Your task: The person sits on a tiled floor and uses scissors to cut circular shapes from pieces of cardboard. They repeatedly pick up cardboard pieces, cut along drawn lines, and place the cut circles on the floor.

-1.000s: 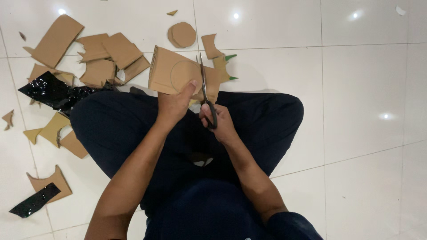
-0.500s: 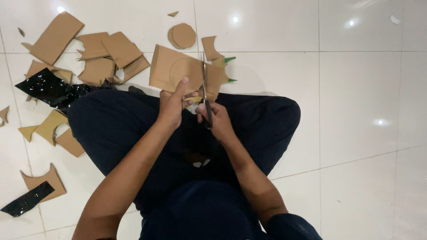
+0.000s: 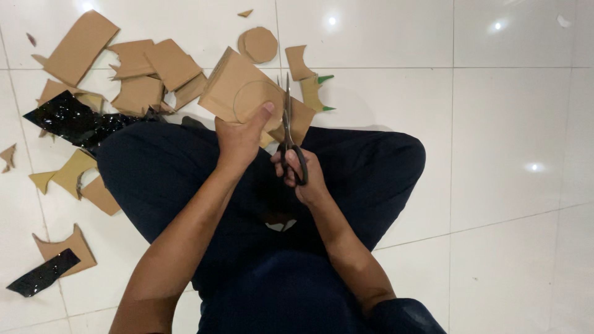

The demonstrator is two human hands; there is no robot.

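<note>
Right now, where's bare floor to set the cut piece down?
Free: white tile floor right of the knee, and ahead beyond the green scraps. Crowded: upper left, around the cardboard offcuts and black sheet; more scraps lower left.

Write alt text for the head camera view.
Seated cross-legged on a white tiled floor, a person's left hand holds a cardboard piece with a drawn circle while the right hand cuts it with scissors. Cardboard scraps and black sheet lie nearby.
</note>
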